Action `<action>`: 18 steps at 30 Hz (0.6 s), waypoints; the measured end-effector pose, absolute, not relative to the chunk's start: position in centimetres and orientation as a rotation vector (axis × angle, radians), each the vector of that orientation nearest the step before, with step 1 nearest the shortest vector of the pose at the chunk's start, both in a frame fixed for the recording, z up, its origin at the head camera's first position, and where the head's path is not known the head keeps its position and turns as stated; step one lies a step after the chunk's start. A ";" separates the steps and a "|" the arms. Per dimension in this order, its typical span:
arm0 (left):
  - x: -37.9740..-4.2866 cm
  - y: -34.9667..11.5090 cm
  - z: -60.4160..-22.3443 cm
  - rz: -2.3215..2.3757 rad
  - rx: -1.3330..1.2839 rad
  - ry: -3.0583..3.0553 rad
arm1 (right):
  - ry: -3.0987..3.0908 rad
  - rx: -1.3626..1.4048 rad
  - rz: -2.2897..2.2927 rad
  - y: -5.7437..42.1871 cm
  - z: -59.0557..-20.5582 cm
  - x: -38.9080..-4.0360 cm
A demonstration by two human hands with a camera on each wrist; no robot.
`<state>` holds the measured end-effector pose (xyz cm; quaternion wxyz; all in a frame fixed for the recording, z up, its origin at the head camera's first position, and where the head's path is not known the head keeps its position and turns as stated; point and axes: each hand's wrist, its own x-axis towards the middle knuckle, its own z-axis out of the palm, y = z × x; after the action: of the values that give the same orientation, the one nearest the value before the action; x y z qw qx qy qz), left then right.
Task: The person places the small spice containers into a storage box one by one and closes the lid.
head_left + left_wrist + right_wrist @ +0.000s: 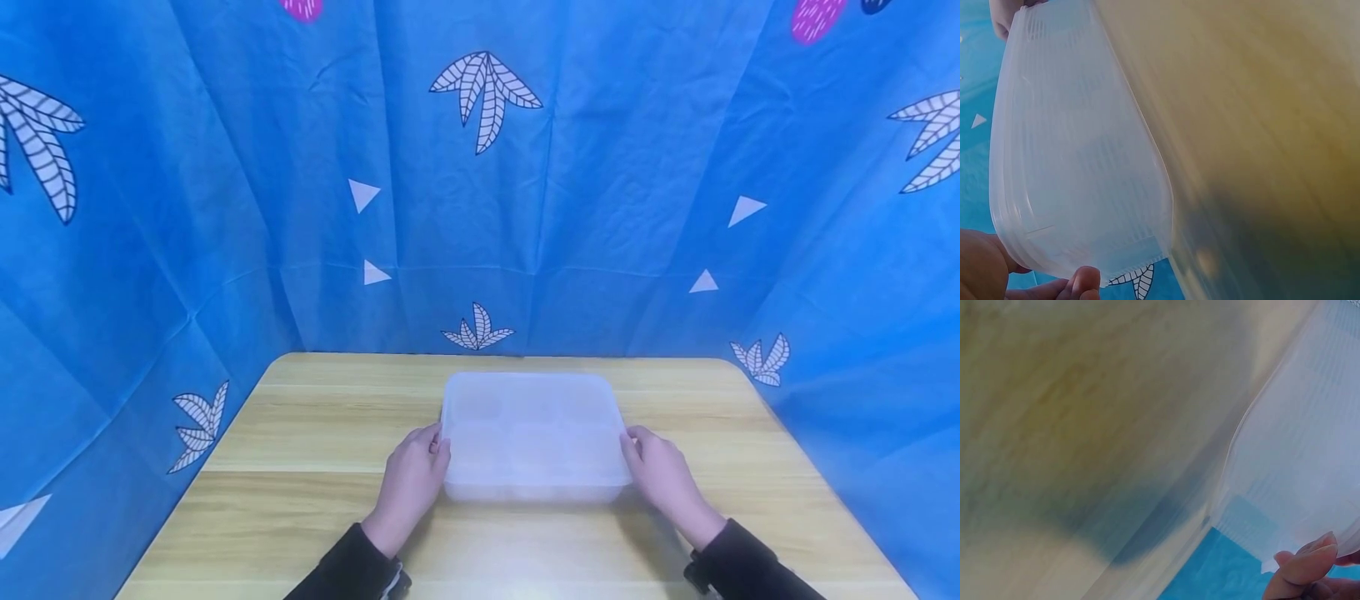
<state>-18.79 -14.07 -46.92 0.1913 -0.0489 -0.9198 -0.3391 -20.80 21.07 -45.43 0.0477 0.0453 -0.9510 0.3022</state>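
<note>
A translucent white plastic storage box with its lid on is at the middle of the wooden table. Faint round shapes show through the lid, too blurred to name. My left hand grips the box's left side, thumb near the lid edge and fingers below it. On the opposite side my right hand holds the right edge in the same way. The left wrist view shows the ribbed wall of the box above the left fingers. In the right wrist view the right fingers touch the box's underside corner.
The light wooden table extends around the box on every side. A blue curtain with white leaf and triangle prints hangs behind it and along both sides. Dark sleeves cover the forearms.
</note>
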 end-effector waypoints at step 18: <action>-19.0 -14.6 -46.8 -1.024 -0.102 -2.620 | -2.882 0.168 0.927 21.0 -45.5 -21.4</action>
<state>-19.00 -14.57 -46.77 0.1627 -0.0357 -0.9184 -0.3590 -21.38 21.04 -45.54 0.0548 0.0553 -0.9491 0.3051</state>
